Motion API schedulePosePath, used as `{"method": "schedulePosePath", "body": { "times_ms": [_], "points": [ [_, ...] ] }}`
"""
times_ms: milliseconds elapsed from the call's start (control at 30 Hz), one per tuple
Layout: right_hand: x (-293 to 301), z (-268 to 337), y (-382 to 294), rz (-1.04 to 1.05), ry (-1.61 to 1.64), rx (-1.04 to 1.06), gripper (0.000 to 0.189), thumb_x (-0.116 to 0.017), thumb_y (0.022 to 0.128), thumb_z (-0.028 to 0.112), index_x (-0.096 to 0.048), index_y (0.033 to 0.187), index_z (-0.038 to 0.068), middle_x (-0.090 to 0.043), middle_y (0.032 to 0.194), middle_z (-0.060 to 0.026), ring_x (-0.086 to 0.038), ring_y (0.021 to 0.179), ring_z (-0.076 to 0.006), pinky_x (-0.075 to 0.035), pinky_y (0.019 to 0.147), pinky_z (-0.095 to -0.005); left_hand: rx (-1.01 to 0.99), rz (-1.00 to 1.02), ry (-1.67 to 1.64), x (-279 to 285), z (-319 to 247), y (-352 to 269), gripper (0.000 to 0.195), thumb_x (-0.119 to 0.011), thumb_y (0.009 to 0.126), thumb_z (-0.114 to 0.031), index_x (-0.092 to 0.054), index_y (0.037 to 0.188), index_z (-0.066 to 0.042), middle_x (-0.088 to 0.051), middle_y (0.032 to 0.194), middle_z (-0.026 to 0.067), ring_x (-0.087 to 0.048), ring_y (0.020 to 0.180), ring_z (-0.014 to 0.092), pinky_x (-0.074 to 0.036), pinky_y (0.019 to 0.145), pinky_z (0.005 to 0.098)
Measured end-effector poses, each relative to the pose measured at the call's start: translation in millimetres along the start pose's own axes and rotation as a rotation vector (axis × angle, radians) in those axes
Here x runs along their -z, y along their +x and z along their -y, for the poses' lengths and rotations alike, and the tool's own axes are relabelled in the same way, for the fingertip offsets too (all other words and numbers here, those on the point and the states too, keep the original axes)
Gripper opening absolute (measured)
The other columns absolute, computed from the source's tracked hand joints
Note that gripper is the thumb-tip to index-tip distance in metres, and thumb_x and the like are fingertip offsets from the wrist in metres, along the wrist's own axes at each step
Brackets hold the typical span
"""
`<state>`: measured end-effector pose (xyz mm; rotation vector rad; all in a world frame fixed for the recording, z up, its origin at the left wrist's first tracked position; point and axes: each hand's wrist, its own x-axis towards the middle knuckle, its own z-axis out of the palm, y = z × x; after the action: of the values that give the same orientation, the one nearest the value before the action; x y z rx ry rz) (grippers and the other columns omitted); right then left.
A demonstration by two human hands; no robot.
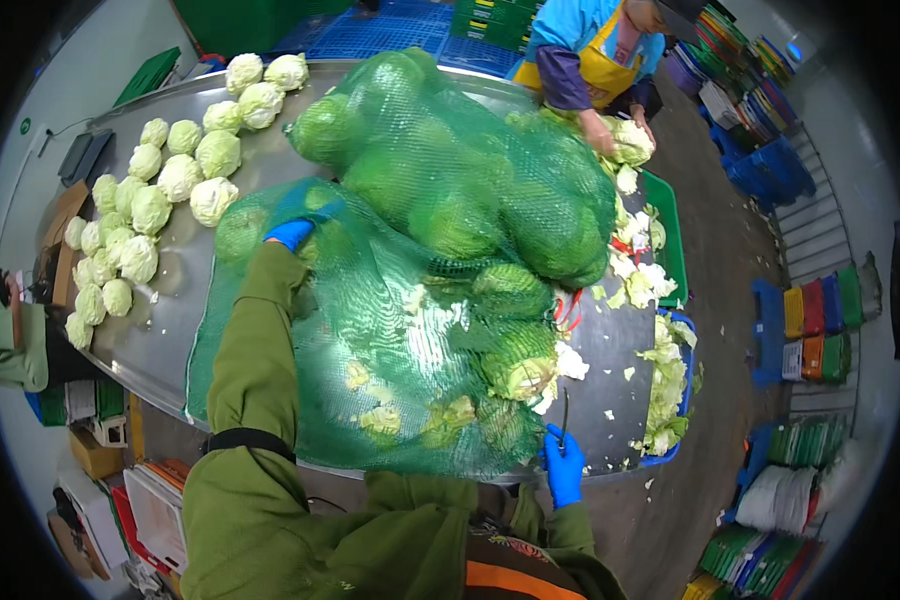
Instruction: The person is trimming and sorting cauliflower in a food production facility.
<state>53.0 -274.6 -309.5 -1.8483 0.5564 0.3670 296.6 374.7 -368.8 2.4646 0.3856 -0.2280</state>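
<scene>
My left hand (292, 233), in a blue glove, reaches to the far left part of a green mesh bag (360, 277). Netting covers its fingers, so I cannot tell how they are placed. Pale cabbage heads lie under the mesh near it. At the near right edge of the metal table, my gloved right hand (562, 461) is closed around a knife (565, 412), whose thin blade points away from me. A cabbage (521, 360) with its cut stem facing me rests in the netting just beyond that knife. Loose leaves (381, 420) show through the mesh.
A second, full mesh bag of cabbages (450, 165) fills the table's far middle. Trimmed cabbage heads (180, 178) cover its left side. Along the right edge stand a green crate (673, 232) and a blue crate (686, 375) with leaf scraps. A co-worker (592, 60) handles a cabbage at the far right.
</scene>
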Motion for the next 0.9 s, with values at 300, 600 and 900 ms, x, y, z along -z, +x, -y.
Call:
{"method": "schedulePosePath", "body": {
  "times_ms": [300, 600, 900],
  "points": [
    [8.9, -3.0, -31.8, -0.195, 0.054, 0.124, 0.028, -0.059, 0.094, 0.015, -0.062, 0.121, 0.005, -0.057, 0.074, 0.0014, -0.053, 0.064, -0.0039, -0.041, 0.054, -0.0196, -0.195, 0.562, -0.321, 68.8, -101.3, -146.4, 0.027, -0.066, 0.088, -0.019, -0.066, 0.109, -0.002, -0.067, 0.109, 0.0097, -0.060, 0.100, 0.016, -0.048, 0.090, 0.0313],
    [-49.9, 10.3, -27.0, 0.507, -0.270, 0.322, 0.030, -0.068, 0.087, 0.029, -0.069, 0.109, 0.009, -0.071, 0.088, -0.0073, -0.066, 0.075, -0.0129, -0.052, 0.069, -0.0276, -0.186, 0.539, -0.542, -128.2, -107.0, -233.2, 0.052, -0.060, 0.093, -0.033, -0.051, 0.132, 0.001, -0.052, 0.135, 0.0165, -0.054, 0.118, 0.023, -0.041, 0.102, 0.0343],
    [-59.0, 14.2, -23.8, 0.770, -0.073, -0.267, 0.057, -0.060, 0.089, 0.052, -0.059, 0.119, 0.003, -0.067, 0.083, -0.0057, -0.052, 0.054, -0.0084, -0.046, 0.051, -0.0240, 0.657, 0.229, -1.406, -157.6, -88.3, -348.1, 0.050, -0.055, 0.095, -0.041, -0.053, 0.127, -0.003, -0.064, 0.110, 0.0130, -0.063, 0.097, 0.023, -0.053, 0.088, 0.0376]
  ]
}}
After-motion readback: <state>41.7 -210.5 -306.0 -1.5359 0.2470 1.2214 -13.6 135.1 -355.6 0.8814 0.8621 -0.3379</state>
